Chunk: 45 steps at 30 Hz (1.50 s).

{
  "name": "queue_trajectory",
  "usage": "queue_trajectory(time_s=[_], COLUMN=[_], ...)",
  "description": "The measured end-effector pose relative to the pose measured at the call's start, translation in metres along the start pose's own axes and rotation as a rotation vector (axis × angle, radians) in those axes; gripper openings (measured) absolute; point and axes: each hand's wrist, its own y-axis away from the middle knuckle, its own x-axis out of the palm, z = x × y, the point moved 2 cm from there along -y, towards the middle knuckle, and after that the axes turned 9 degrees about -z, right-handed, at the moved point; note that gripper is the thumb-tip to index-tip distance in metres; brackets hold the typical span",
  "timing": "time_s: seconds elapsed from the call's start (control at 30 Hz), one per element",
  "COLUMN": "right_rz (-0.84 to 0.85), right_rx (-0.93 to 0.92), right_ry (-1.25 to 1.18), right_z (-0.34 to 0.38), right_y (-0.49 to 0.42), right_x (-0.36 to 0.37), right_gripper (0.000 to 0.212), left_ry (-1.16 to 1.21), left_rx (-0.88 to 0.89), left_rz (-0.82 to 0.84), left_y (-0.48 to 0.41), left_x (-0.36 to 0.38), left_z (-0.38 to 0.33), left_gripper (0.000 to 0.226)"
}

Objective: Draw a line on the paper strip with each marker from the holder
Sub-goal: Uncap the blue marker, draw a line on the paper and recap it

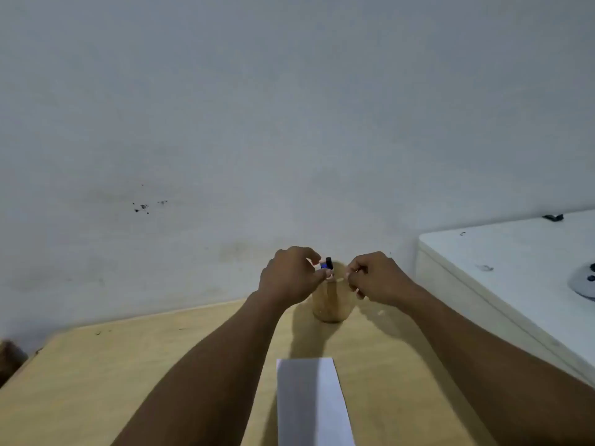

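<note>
A tan cylindrical holder [331, 305] stands at the back of the wooden table [128, 381], close to the wall. A black marker cap [328, 262] and a blue marker top [324, 267] stick out of it. My left hand [289, 278] is at the holder's left rim, with thumb and fingers pinched on the blue marker top. My right hand [376, 278] is at the right rim, fingers curled and pinching the edge of the holder. The white paper strip [312, 403] lies flat on the table between my forearms and runs toward me out of view.
A pale wall rises right behind the holder. A white cabinet or appliance [515, 268] stands higher than the table along its right side, with a grey round part [584, 281] on top. The table's left edge runs diagonally at the lower left.
</note>
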Motion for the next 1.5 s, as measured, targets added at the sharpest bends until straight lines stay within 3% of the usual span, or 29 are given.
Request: queue_trajectory(time_s=[0.1,0.37,0.53,0.63,0.83,0.97,1.03,1.2,1.33,1.5], right_rz=[-0.025,0.017,0.267,0.286,0.040,0.036,-0.009,-0.129,-0.133,0.002], right_rx=[0.006,0.120,0.458,0.603,0.605,0.431,0.412,0.370,0.409,0.408], right_ry=[-0.017,-0.167,-0.525,-0.829,-1.285,-1.314,-1.250,-0.935,-0.812,-0.735], right_z=[-0.010,0.007,0.043,0.058,0.089,0.101,0.097,0.060,0.036,0.025], right_y=[-0.008,0.018,0.064,0.088,0.114,0.115,0.111,0.101,0.101,0.105], right_x=[0.006,-0.007,-0.003,0.017,0.049,0.051,0.048,0.042,0.054,0.075], right_gripper=[0.016,0.023,0.065,0.089,0.031,0.012,0.010,0.011,0.010,0.018], left_ry=[-0.001,0.216,0.465,0.608,0.724,0.909,0.745,0.068,-0.081,-0.103], left_rx=[0.009,-0.056,-0.126,-0.174,-0.287,-0.488,-0.450,-0.214,-0.172,-0.147], left_rz=[-0.027,-0.190,-0.267,-0.216,-0.243,-0.331,-0.300,-0.172,-0.048,-0.120], left_y=[-0.008,0.007,0.037,0.062,0.107,0.121,0.126,0.144,0.161,0.167], left_x=[0.011,-0.022,-0.079,-0.101,-0.108,-0.106,-0.104,-0.077,-0.044,-0.034], left_z=[0.002,-0.013,-0.029,-0.027,0.005,0.044,0.066,0.104,0.123,0.122], left_gripper=[0.021,0.012,0.012,0.017,0.025,0.037,0.041,0.035,0.023,0.020])
